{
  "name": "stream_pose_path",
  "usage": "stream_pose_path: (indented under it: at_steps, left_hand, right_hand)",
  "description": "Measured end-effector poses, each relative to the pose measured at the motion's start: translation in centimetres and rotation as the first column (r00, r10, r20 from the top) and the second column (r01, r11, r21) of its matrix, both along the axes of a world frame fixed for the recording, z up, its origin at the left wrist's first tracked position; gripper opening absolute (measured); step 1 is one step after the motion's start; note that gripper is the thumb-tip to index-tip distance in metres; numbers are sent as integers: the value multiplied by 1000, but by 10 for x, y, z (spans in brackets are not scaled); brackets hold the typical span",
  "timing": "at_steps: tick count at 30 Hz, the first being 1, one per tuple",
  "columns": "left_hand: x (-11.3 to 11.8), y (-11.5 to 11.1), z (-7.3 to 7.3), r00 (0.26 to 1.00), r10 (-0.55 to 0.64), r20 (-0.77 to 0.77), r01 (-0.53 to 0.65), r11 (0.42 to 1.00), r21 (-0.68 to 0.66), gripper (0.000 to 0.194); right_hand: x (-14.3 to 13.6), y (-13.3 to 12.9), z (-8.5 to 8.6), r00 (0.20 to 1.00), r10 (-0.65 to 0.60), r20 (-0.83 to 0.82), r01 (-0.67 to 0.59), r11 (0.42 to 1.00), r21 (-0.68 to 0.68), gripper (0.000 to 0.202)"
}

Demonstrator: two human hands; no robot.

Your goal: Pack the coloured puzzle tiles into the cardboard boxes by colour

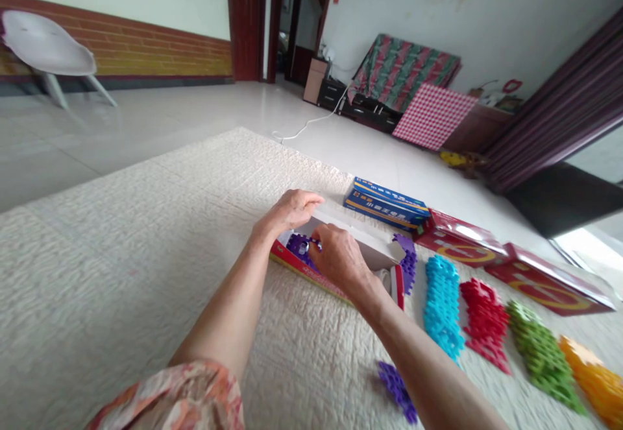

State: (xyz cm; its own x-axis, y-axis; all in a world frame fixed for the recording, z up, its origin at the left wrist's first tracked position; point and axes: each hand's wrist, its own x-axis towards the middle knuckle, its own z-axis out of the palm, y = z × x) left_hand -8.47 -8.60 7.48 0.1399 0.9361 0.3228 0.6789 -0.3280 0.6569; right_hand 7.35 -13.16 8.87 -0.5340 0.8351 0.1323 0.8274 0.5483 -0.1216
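Observation:
In front of me an open red cardboard box (pixel 311 275) with a white inside lies on the mat, its white flap (pixel 370 238) raised at the far side. My left hand (pixel 293 211) is closed on the box's far left edge, fingers bent over it. My right hand (pixel 339 253) reaches into the box, fingers curled at the purple interlocking plastic pieces (pixel 296 245) inside; its fingertips are partly hidden. A whitish object (pixel 383 279) lies at the box's right end. More purple pieces (pixel 406 264) sit just beyond that end, and a purple cluster (pixel 398 391) lies nearer me.
To the right are rows of blue pieces (pixel 442 307), red pieces (pixel 485 323), green pieces (pixel 542 355) and orange pieces (pixel 596 384). Behind them stand blue boxes (pixel 387 204) and red boxes (pixel 460 238). A white chair (pixel 51 44) is far left; a cable (pixel 311 124) crosses the floor.

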Motion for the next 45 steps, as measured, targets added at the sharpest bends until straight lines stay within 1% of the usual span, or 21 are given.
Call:
stream_pose_path:
  at_steps: [6, 11, 22, 25, 27, 29, 31, 32, 34, 35, 36, 38, 40, 42, 45]
  left_hand:
    - [1, 0, 0, 1000, -2, 4, 2, 1000, 26, 35]
    - [0, 1, -2, 1000, 8, -2, -8, 1000, 16, 36]
    - [0, 1, -1, 1000, 0, -12, 0, 1000, 9, 34]
    - [0, 1, -1, 1000, 3, -19, -3, 1000, -3, 34]
    - [0, 1, 0, 999, 11, -30, -11, 1000, -14, 34]
    - [0, 1, 1, 999, 20, -45, -21, 999, -27, 34]
    - [1, 1, 2, 998, 26, -60, -28, 999, -38, 34]
    - [1, 1, 2, 998, 28, -64, -30, 999, -43, 35]
    - [2, 0, 3, 997, 39, -62, -42, 998, -55, 35]
    - [3, -1, 4, 997, 48, -58, -51, 997, -62, 36]
    - [4, -1, 5, 997, 62, -54, -66, 995, -71, 36]
    - [5, -3, 6, 995, 77, -58, -82, 993, -89, 37]
    - [5, -3, 7, 993, 89, -81, -97, 991, -95, 37]
    - [5, -2, 6, 989, 98, -106, -108, 990, -92, 37]
    - [2, 1, 1, 987, 105, -124, -116, 989, -90, 39]
  right_hand:
    - [-14, 4, 0, 987, -16, 158, 18, 1000, -9, 21]
    - [-23, 6, 2, 974, -17, 225, 22, 1000, -22, 24]
    - [-31, 15, -6, 965, 20, 261, -21, 1000, 3, 27]
    - [-30, 13, -2, 969, 25, 244, -22, 1000, -16, 26]
    - [-24, 7, 7, 977, 11, 215, -8, 1000, -17, 24]
    - [-9, 0, 19, 992, 3, 127, -6, 1000, 22, 25]
    - [17, -7, 32, 998, 4, -55, 3, 993, 120, 24]
    - [34, -10, 37, 985, 17, -170, 15, 983, 184, 23]
    - [73, -12, 42, 932, -1, -364, 116, 948, 296, 20]
    - [94, -13, 41, 906, -47, -420, 200, 924, 327, 18]
    - [115, -12, 37, 884, -102, -457, 281, 896, 344, 18]
    - [155, -11, 23, 857, -198, -475, 373, 875, 309, 19]
    - [186, -10, 3, 858, -259, -443, 394, 885, 246, 16]
    - [205, -10, -17, 867, -298, -399, 404, 889, 214, 18]
    - [211, -11, -41, 899, -308, -311, 382, 899, 214, 22]
